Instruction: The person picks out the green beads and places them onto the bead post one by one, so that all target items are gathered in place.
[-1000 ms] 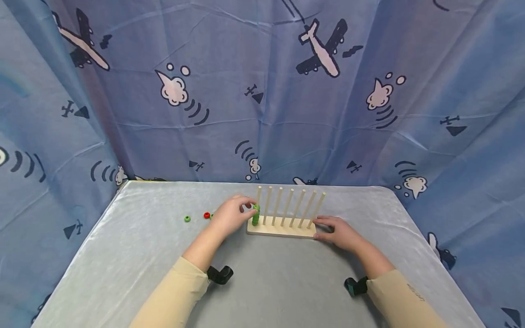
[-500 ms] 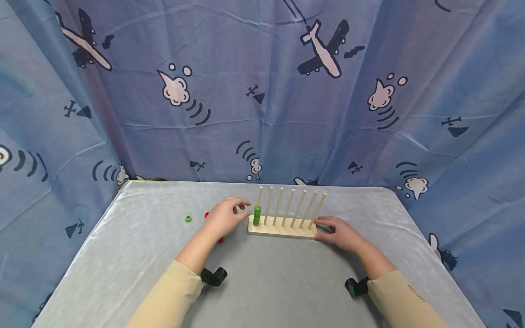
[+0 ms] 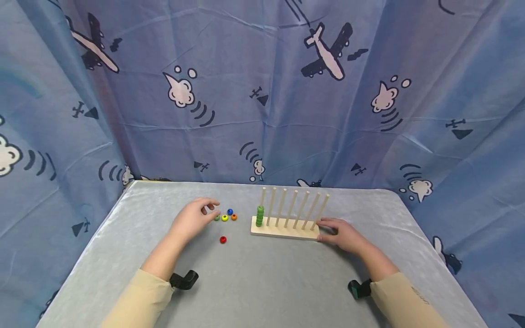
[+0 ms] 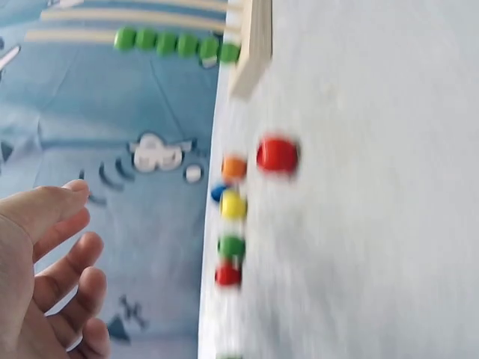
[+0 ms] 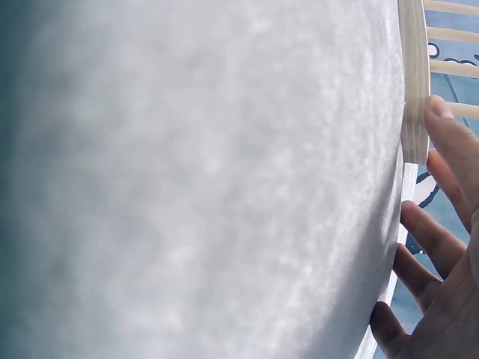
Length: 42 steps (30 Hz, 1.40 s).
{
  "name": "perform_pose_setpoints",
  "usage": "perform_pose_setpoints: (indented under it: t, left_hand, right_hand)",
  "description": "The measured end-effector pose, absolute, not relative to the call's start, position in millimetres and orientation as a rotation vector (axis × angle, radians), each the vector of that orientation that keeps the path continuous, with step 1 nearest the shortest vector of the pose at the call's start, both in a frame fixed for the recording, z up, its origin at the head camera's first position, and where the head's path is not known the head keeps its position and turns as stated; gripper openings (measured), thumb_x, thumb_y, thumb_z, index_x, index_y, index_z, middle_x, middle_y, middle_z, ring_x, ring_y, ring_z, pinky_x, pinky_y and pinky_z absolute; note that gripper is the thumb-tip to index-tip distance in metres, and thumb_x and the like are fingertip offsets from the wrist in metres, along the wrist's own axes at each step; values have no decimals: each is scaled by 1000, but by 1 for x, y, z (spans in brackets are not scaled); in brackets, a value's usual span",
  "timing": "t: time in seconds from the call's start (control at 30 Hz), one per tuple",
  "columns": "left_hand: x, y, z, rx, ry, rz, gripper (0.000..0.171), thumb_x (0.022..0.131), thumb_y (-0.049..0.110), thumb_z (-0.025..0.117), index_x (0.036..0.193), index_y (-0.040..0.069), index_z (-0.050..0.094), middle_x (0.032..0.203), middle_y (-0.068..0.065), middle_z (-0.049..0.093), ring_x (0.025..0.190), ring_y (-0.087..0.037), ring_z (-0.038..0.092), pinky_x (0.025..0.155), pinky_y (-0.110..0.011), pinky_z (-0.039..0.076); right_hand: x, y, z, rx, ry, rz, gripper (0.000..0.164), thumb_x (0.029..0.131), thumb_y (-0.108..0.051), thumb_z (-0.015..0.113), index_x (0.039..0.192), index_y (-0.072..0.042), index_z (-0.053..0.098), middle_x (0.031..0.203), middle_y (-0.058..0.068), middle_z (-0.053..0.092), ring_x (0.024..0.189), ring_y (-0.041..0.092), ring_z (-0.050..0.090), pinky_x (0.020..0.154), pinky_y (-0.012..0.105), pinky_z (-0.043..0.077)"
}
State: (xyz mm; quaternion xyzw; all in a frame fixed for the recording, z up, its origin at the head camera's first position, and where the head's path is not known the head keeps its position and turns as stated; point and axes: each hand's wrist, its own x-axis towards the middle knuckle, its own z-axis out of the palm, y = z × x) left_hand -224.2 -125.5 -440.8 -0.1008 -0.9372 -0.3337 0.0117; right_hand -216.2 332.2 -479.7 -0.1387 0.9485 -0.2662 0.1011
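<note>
A wooden peg stand (image 3: pixel 285 232) with a row of upright pegs stands on the table. Several green beads (image 3: pixel 260 216) are stacked on its leftmost peg. My right hand (image 3: pixel 342 234) holds the stand's right end, the thumb in front and other fingers behind; in the right wrist view, the thumb (image 5: pixel 440 112) lies against the base. Left of the stand, my left hand (image 3: pixel 194 218) hovers with loosely bent fingers and nothing between them. Beside it lie a yellow bead (image 3: pixel 224 218), an orange bead (image 3: pixel 234 217), a blue bead (image 3: pixel 230 212) and a partly covered green bead (image 3: pixel 217 217).
A red bead (image 3: pixel 223 239) lies nearer the front. In the left wrist view, another red bead (image 4: pixel 228 275) sits beside the green one. A blue curtain (image 3: pixel 262 114) with printed aeroplanes hangs behind the pale cloth-covered table (image 3: pixel 270 282).
My left hand has let go at the green stack and moved left, away from the stand, uncovering loose beads. The right hand stays at the stand's end. The head view has shifted slightly.
</note>
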Motion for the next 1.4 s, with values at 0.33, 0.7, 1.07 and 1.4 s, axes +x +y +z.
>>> perform_pose_setpoints:
  t: [0.33, 0.7, 1.07, 1.4]
  left_hand:
    - [-214, -189, -443, -198, -2970, -928, 32, 94, 27, 68, 122, 12, 68, 109, -6, 66, 91, -22, 57, 73, -40, 45]
    - [-225, -201, -461, -202, -3132, -912, 41, 92, 29, 70, 127, 9, 65, 108, -11, 66, 102, -31, 61, 87, -51, 47]
    - [-240, -197, -479, -273, -3145, -922, 33, 91, 23, 72, 121, 9, 70, 102, -9, 65, 97, -28, 60, 87, -50, 46]
    - [-243, -197, -485, -268, -3139, -901, 27, 91, 20, 72, 116, 12, 72, 100, -9, 65, 97, -29, 60, 86, -51, 47]
  right_hand:
    - [-218, 333, -483, -409, 2800, -791, 57, 90, -38, 73, 136, -6, 61, 144, 24, 48, 135, 49, 37, 107, 64, 30]
    - [-216, 333, -482, -413, 2808, -799, 57, 89, -39, 73, 135, -7, 61, 144, 24, 49, 135, 49, 37, 107, 64, 29]
    - [-217, 334, -483, -433, 2814, -796, 56, 90, -37, 73, 135, -6, 61, 143, 25, 50, 134, 49, 39, 106, 64, 31]
    - [-216, 333, -483, -432, 2819, -782, 57, 90, -38, 73, 135, -6, 61, 143, 24, 49, 134, 49, 38, 106, 64, 30]
